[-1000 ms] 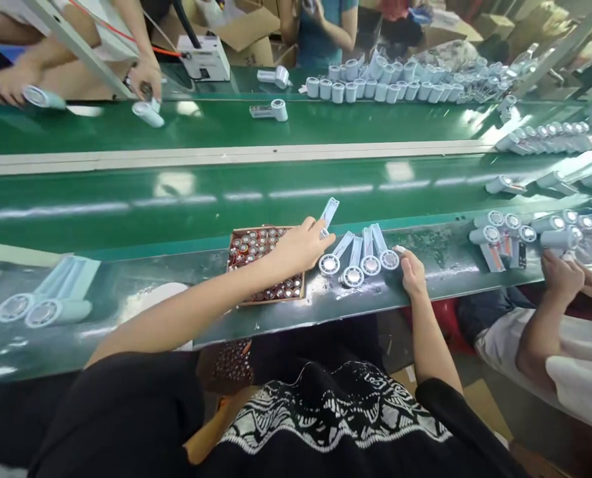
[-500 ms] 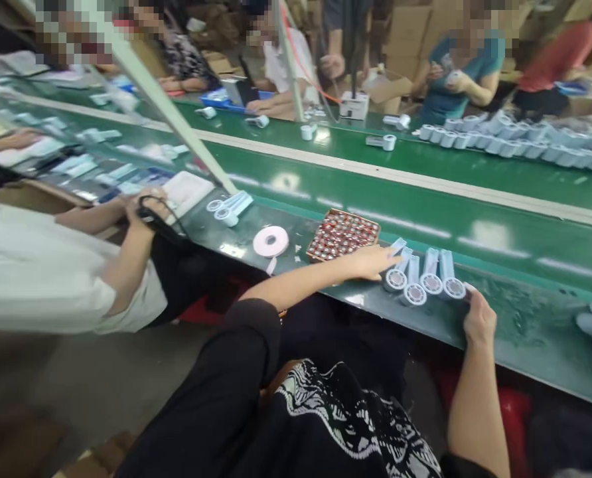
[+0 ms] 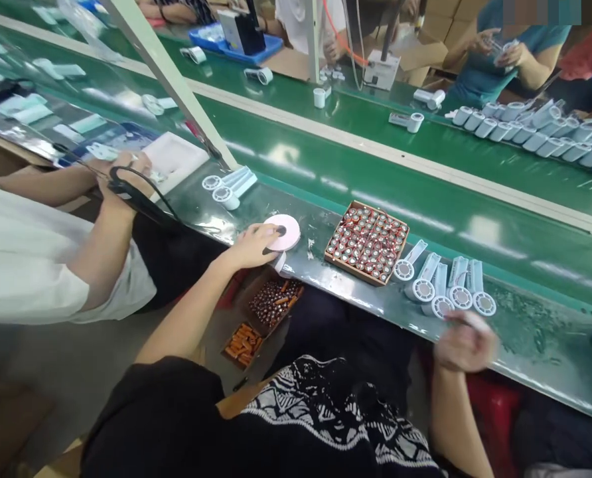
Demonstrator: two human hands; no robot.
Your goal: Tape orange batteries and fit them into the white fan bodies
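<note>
At far left, a co-worker's hands (image 3: 127, 174) gripped a black cable (image 3: 139, 196) beside a white pad (image 3: 174, 159). Just right of them, 2 pale blue handheld fans (image 3: 229, 187) lay on the glossy dark green surface (image 3: 539, 345). The person's left hand (image 3: 250, 247) was spread with its fingers stretched over a smooth pale pink roll (image 3: 287, 232), touching it without any clear closed grip; a flat, light touch seemed to suit so slick a disc. Below the surface's edge sat an open cardboard box (image 3: 276, 302) of cylindrical cells. Further right, a cardboard tray (image 3: 352, 267) held tightly packed, red-sleeved cells. Next came 5 matte fans (image 3: 440, 285), round grilled heads toward the person. The right hand (image 3: 465, 342) was blurred just beside them, its fingers curled; whether it held anything, I cannot tell.
</note>
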